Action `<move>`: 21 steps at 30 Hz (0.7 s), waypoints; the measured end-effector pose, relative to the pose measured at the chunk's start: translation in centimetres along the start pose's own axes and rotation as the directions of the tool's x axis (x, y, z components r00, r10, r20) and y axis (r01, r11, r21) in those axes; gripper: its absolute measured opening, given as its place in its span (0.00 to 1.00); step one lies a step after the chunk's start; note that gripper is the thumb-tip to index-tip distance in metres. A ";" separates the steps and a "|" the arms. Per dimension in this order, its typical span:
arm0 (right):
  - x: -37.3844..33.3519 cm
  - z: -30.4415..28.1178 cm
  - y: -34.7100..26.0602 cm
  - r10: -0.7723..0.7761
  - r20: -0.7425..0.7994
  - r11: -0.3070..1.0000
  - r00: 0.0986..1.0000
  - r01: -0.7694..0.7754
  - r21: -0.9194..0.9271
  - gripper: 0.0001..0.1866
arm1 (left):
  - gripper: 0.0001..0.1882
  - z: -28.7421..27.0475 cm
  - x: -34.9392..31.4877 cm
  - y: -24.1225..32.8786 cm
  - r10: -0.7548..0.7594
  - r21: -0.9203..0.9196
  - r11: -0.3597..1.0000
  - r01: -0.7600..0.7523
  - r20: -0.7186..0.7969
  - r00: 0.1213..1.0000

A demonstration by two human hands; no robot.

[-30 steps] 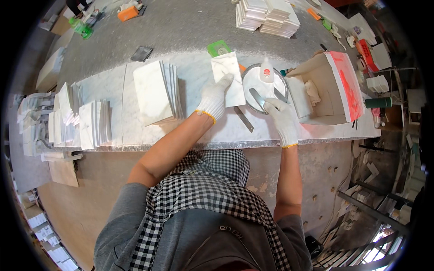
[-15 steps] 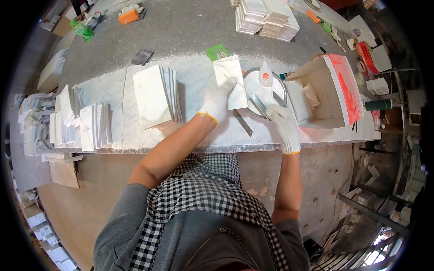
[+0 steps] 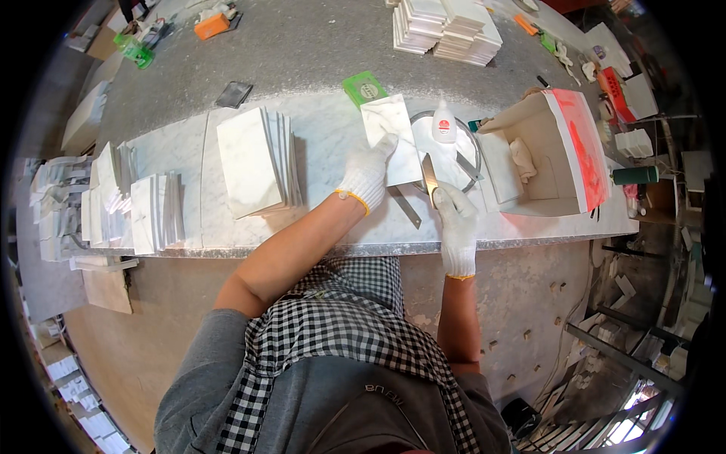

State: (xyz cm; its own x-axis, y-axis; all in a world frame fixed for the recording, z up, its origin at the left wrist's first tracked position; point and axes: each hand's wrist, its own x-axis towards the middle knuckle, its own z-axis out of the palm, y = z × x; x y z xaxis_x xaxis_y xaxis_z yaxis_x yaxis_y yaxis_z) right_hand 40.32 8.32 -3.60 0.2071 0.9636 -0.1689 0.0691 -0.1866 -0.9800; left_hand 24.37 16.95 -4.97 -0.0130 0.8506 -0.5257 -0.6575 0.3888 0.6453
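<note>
From the head camera, looking down over a checked apron, the left hand (image 3: 366, 171) in a white glove lies flat with fingers spread on the lower part of a white marble tile (image 3: 391, 136), pressing it onto the marble worktop (image 3: 325, 219); the tile's far edge reaches away from the hand toward a green pad (image 3: 364, 88) just beyond it. The right hand (image 3: 456, 219), also gloved, is closed around the handle of a flat metal blade (image 3: 429, 176), whose tip points away from the hand and sits at the right edge of the tile, over the near rim of a round metal dish (image 3: 473, 161). Inside that dish, beyond the right hand, stands a small white bottle (image 3: 444, 124) with a red label. A thin metal strip (image 3: 406, 207) lies on the worktop between the two hands, just beside the left wrist. To the right of the right hand an open cardboard box (image 3: 556, 151) with a red-lit flap rests near the worktop's edge, a crumpled rag (image 3: 523, 160) inside it. To the left of the left hand, a leaning stack of white tiles (image 3: 253, 162) sits well apart, and further left more tiles (image 3: 155, 212) stand on edge. Far beyond both hands, across the grey surface, are piles of tiles (image 3: 446, 23).
</note>
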 end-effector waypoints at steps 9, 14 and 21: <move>0.3 0.1 -0.3 -0.032 -0.011 0.995 0.999 0.031 -0.096 0.13 | 0.17 0.4 -0.5 0.5 -0.056 0.004 0.998 0.056 -0.052 0.997; 0.5 0.3 -0.3 -0.066 -0.044 0.991 0.997 0.061 -0.119 0.12 | 0.17 0.4 -0.5 0.5 -0.036 0.044 0.998 0.037 -0.041 0.999; 0.4 0.2 -0.7 -0.065 -0.050 0.990 0.997 0.058 -0.131 0.12 | 0.18 0.0 -0.1 0.2 -0.021 0.030 0.999 0.021 -0.001 1.000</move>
State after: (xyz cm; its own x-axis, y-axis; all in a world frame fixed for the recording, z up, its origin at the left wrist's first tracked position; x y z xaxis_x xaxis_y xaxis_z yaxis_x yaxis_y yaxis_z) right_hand 40.12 8.85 -2.99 0.2506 0.9630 -0.0995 0.2079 -0.1539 -0.9660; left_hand 24.27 16.90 -4.81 -0.0004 0.8418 -0.5398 -0.6351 0.4167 0.6504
